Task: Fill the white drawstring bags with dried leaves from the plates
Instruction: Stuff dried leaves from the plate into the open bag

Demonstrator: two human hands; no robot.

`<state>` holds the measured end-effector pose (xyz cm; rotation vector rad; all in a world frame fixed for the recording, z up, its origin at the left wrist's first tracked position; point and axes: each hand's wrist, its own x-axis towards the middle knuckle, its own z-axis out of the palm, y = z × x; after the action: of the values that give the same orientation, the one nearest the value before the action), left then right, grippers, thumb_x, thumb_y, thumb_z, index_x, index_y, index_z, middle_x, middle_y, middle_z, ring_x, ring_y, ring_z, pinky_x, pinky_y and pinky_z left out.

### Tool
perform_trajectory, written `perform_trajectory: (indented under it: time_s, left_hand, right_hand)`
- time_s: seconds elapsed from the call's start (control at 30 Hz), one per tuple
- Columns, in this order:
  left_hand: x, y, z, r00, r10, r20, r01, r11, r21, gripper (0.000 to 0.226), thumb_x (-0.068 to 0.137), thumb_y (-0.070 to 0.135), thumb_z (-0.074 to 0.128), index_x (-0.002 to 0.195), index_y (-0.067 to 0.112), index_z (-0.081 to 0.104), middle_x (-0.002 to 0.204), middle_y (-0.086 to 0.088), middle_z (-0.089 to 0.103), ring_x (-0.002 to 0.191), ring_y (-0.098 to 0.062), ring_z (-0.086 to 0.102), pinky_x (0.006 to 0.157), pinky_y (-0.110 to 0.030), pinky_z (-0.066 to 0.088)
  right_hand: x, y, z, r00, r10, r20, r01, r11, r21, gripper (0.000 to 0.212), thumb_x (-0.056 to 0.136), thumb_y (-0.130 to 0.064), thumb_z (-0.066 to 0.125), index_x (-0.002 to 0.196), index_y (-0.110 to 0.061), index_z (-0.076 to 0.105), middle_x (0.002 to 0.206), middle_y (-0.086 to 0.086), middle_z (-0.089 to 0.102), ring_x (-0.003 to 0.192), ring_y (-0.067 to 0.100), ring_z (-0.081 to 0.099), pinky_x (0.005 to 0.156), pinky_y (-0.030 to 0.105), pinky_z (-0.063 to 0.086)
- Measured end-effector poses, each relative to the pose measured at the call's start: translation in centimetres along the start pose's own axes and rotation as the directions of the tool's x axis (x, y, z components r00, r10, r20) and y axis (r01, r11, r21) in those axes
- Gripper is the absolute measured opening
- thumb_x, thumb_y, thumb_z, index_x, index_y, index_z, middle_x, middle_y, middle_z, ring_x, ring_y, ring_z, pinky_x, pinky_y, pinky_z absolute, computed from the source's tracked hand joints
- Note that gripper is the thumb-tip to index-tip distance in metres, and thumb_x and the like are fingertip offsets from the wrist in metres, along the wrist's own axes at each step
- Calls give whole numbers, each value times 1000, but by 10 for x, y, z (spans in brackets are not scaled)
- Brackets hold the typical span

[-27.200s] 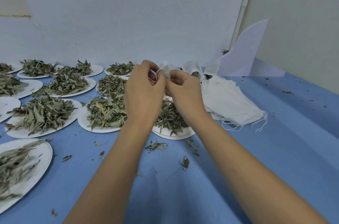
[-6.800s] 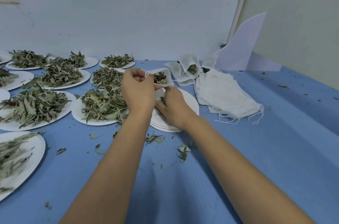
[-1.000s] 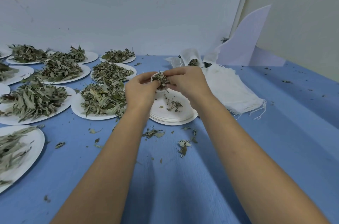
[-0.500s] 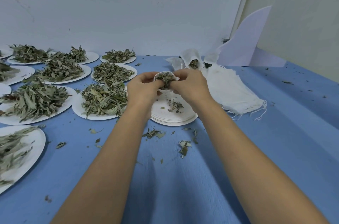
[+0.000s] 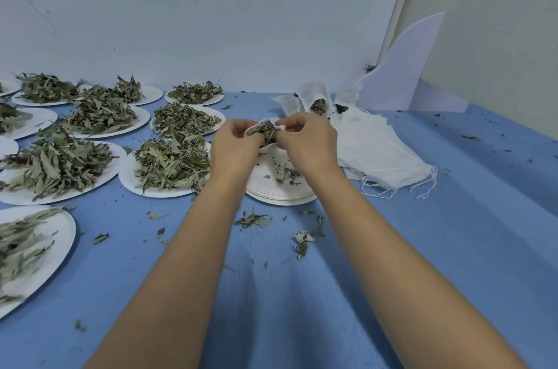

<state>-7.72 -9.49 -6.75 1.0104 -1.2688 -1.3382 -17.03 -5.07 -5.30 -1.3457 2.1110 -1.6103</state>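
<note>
Head view, bag: white drawstring bag [image 5: 263, 132], mouth open and stuffed with dried leaves, held above a stack of near-empty paper plates [image 5: 279, 186].
Left hand [image 5: 234, 148]: fingers curled, pinching the bag's left rim.
Right hand [image 5: 308, 143]: pinching the right rim.
Leaf plate [image 5: 164, 170]: heaped, just left of the stack.
Spare bags [image 5: 374, 151]: piled right of the hands.
Surface: blue cloth [image 5: 453, 232], strewn with crumbs.
</note>
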Motion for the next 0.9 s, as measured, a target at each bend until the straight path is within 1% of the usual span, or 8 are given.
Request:
perform_trajectory:
  time_s: [0.13,0.27,0.4,0.5,0.63,0.77,0.83,0.9]
  left_hand:
    - [-1,9,4,982,-136,134,159,971,-179,31,80,-9,42,93,8,64,99,-12,63,92,-22,62,74,-31,58]
    - [-3,3,4,986,-39,163,45,998,-34,8,87,8,63,88,16,61,88,1,60,82,-8,60,79,-33,57]
    - [-1,-5,1,995,22,94,-17,998,-55,19,82,3,70,80,16,56,81,-2,58,72,-13,60,69,-32,56]
    - [3,-7,-2,996,90,-16,-90,995,37,25,79,1,70,74,19,54,72,1,52,61,-10,51,53,-21,48]
    - [3,-9,-1,966,208,-157,-175,964,199,30,76,-2,62,69,23,49,64,6,44,53,-7,37,41,-11,28]
    - [3,-8,-2,972,177,-153,-152,975,160,26,78,4,70,73,24,53,74,5,54,64,-10,51,54,-13,42]
    - [4,-6,-3,986,102,-133,-96,994,48,22,79,11,75,80,22,56,82,3,59,75,-12,58,70,-26,50]
    - [6,-3,-3,993,51,-109,-54,998,-28,18,81,11,73,85,20,58,87,1,61,84,-15,61,80,-30,53]
  right_hand:
    - [4,7,-4,996,79,-41,-79,997,-20,20,78,-5,63,92,-14,73,73,-5,62,74,9,58,58,9,41]
    - [3,6,-5,995,93,-24,-93,996,-13,16,78,-6,63,89,-14,73,76,0,66,78,14,65,67,20,49]
    - [2,0,-6,999,38,23,-38,999,22,18,79,-5,66,93,-12,75,86,3,73,78,11,65,74,19,53]
    - [1,-6,-5,988,66,141,-91,981,174,18,78,0,66,91,-8,76,87,6,73,83,19,70,83,33,57]
    - [-1,-12,-8,949,63,308,-142,960,243,17,78,2,63,83,-8,75,78,5,71,71,15,67,69,23,57]
    - [2,-11,-15,924,137,356,-261,907,329,11,85,-7,58,89,-2,66,76,3,63,67,15,62,70,27,57]
    - [7,-5,-23,932,162,325,-182,983,30,24,85,-17,59,104,-3,63,87,1,61,77,17,62,76,32,55]
    - [9,-2,-28,892,206,403,-31,917,-398,38,82,-28,65,113,-5,63,99,5,63,88,21,63,74,31,50]
